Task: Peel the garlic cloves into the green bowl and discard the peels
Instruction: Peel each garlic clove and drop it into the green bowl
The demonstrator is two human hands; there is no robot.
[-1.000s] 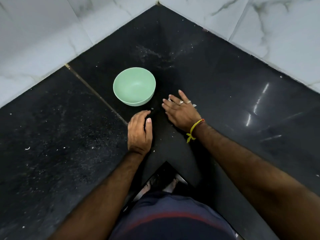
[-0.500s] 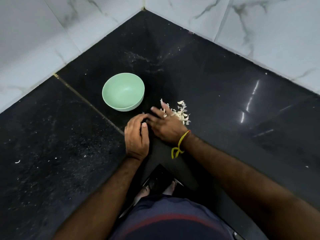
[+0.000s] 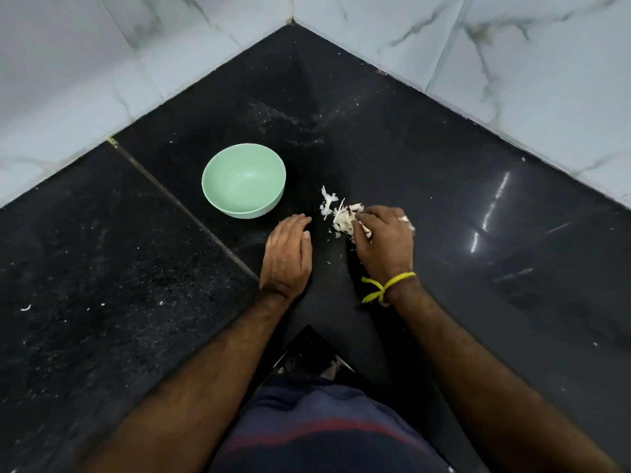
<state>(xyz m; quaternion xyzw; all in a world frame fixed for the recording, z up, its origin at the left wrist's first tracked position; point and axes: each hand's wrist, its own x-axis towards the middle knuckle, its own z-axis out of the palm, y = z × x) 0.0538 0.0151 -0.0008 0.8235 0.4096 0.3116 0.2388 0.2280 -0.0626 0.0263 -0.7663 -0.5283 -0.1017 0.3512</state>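
The green bowl (image 3: 246, 210) stands upright on the black stone counter (image 3: 426, 172), and I see nothing inside it. A small heap of white garlic peels (image 3: 336, 214) lies just right of the bowl. My right hand (image 3: 384, 242), with a ring and a yellow wrist thread, lies over the heap's right side with its fingers curled onto the peels. My left hand (image 3: 288, 256) rests palm down and cupped on the counter, below the bowl and left of the peels, with nothing visible in it. No whole cloves are in view.
The counter fills a corner between two white marble-tiled walls (image 3: 512, 63). A seam (image 3: 177, 203) runs diagonally left of the bowl. White flecks (image 3: 25, 307) dot the left slab. The counter's front notch (image 3: 309, 349) lies just before my body.
My right hand slid right and back, uncovering the peel heap, and now curls onto it. My left hand stayed cupped in about the same spot. The camera view shifted slightly.
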